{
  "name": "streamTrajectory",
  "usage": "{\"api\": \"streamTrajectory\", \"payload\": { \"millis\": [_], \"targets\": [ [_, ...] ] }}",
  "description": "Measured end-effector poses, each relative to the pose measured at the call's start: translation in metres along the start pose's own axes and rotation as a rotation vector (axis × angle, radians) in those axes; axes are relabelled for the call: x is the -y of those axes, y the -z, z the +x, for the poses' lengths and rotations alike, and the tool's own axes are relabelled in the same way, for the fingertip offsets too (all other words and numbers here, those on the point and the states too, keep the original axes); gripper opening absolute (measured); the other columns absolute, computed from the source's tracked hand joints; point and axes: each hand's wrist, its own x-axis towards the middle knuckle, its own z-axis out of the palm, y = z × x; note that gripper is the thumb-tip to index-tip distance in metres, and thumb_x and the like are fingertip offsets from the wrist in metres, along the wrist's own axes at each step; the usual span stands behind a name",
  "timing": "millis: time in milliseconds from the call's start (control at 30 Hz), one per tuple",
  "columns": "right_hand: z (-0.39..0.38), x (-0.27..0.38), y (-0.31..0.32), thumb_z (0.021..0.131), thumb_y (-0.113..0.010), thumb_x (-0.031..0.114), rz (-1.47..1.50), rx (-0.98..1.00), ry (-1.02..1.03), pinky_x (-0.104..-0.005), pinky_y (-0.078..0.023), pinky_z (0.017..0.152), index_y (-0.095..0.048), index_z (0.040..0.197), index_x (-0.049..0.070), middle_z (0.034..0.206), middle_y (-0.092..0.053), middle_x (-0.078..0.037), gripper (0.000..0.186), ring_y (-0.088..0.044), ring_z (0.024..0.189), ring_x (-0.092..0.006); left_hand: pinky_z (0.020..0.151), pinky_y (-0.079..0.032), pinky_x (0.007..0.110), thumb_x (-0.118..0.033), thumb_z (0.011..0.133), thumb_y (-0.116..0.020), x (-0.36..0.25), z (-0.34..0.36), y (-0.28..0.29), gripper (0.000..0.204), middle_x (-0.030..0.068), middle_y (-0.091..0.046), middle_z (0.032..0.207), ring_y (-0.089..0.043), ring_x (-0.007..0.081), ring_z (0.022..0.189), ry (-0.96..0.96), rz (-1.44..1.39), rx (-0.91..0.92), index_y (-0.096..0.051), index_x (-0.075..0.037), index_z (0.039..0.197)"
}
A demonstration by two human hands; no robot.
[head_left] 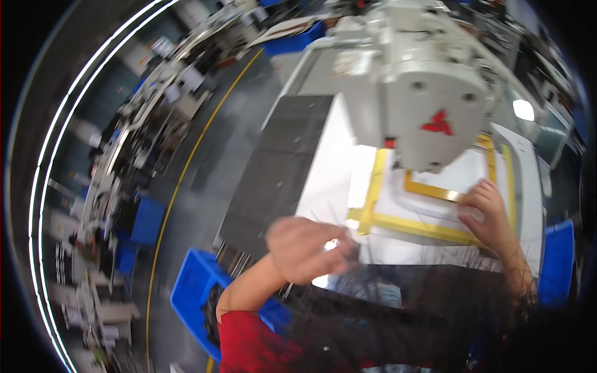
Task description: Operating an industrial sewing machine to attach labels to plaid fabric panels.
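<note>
A sewing machine with a pale grey head stands over the work surface. Beneath it a golden-yellow rectangular frame surrounds a white sheet. My right hand rests at the frame's near right corner, fingers bent and apart from the thumb, gripping nothing that I can see. Left of the frame, my left hand is closed and smeared by motion. Something shiny shows at its fingers, too blurred to name. Yellow tape strips border the white board between the hands.
A dark grey panel lies on the table's left side. Blue bins stand low at the left and at the right. Beyond a yellow floor line, more benches line the far left.
</note>
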Motion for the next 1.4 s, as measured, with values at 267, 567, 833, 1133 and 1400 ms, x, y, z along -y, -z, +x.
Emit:
{"api": "streamTrajectory", "payload": {
  "millis": [267, 567, 833, 1133, 1400],
  "targets": [
    [-0.020, 0.040, -0.045, 0.052, -0.083, 0.012, 0.342, 0.501, -0.030, -0.0377, -0.046, 0.073, -0.070, 0.082, 0.010, 0.083, -0.060, -0.004, 0.033, -0.058, 0.082, -0.0265, 0.071, -0.049, 0.033, -0.012, 0.085, -0.061, 0.027, -0.253, 0.071, 0.018, 0.0125, -0.063, 0.094, -0.061, 0.0234, 0.080, 1.691, 0.529, -0.125, -0.061, -0.002, 0.101],
    [-0.013, 0.068, -0.058, 0.053, -0.083, 0.011, 0.393, 0.619, -0.079, -0.0355, -0.049, 0.071, -0.070, 0.081, 0.010, 0.082, -0.058, -0.004, 0.031, -0.062, 0.084, -0.0252, 0.069, -0.052, 0.047, -0.011, 0.062, -0.064, 0.032, -0.359, -0.029, 0.013, 0.0180, -0.066, 0.080, -0.066, 0.0357, 0.079, 1.254, 0.349, 0.734, -0.067, -0.007, 0.074],
    [-0.010, 0.071, -0.046, 0.055, -0.082, 0.010, 0.340, 0.647, -0.034, -0.0361, -0.047, 0.074, -0.071, 0.082, 0.013, 0.084, -0.059, -0.003, 0.030, -0.061, 0.086, -0.0244, 0.058, -0.049, 0.027, -0.018, 0.074, -0.062, 0.038, -0.394, 0.014, 0.014, 0.0019, -0.064, 0.071, -0.060, 0.0131, 0.060, 1.936, -0.403, 0.177, -0.065, -0.004, 0.071],
    [-0.009, 0.058, -0.054, 0.058, -0.081, 0.010, 0.453, 0.611, 0.042, -0.0350, -0.046, 0.074, -0.071, 0.082, 0.013, 0.083, -0.060, -0.003, 0.026, -0.060, 0.085, -0.0236, 0.060, -0.045, 0.022, -0.008, 0.073, -0.065, 0.028, -0.400, 0.066, 0.010, 0.0001, -0.062, 0.072, -0.057, 0.0075, 0.065, 1.826, -0.141, -0.185, -0.064, -0.001, 0.080],
    [-0.013, 0.061, -0.047, 0.061, -0.081, 0.011, 0.383, 0.577, 0.089, -0.0352, -0.044, 0.074, -0.071, 0.081, 0.014, 0.084, -0.060, -0.002, 0.023, -0.058, 0.082, -0.0233, 0.062, -0.044, 0.025, -0.018, 0.083, -0.059, 0.049, -0.383, 0.135, 0.007, -0.0015, -0.061, 0.074, -0.054, 0.0115, 0.065, 1.777, -0.553, -1.373, -0.061, -0.011, 0.081]
  ]
}}
